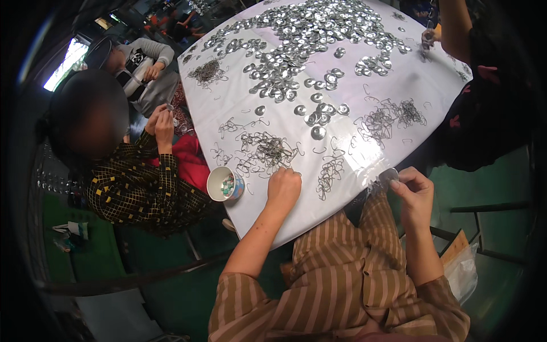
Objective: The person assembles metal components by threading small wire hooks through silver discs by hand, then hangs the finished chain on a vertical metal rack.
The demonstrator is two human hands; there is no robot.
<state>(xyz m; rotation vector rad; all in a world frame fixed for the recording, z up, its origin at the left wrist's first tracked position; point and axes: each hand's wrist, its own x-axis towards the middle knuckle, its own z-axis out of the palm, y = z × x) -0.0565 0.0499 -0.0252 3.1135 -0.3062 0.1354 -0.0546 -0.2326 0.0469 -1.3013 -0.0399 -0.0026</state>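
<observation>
"How was the white table?"

"By its near edge, the right hand pinched a disc; a light rim grip suited it best."

"The left hand?"

"Fingers curled together beside hooks; any pinch, I couldn't tell. Heaped discs lay beyond."

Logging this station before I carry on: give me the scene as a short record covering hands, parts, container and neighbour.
Left hand: left hand, curled at the pile of bent wire hooks; any grip hidden
Right hand: right hand, pinching a round metal disc past the near table edge
Bulk parts: shiny metal discs heaped toward the far side
Container: paper cup holding small green and white pieces
Surface: white-covered table
Neighbour: person in yellow-checked black top, at left
</observation>
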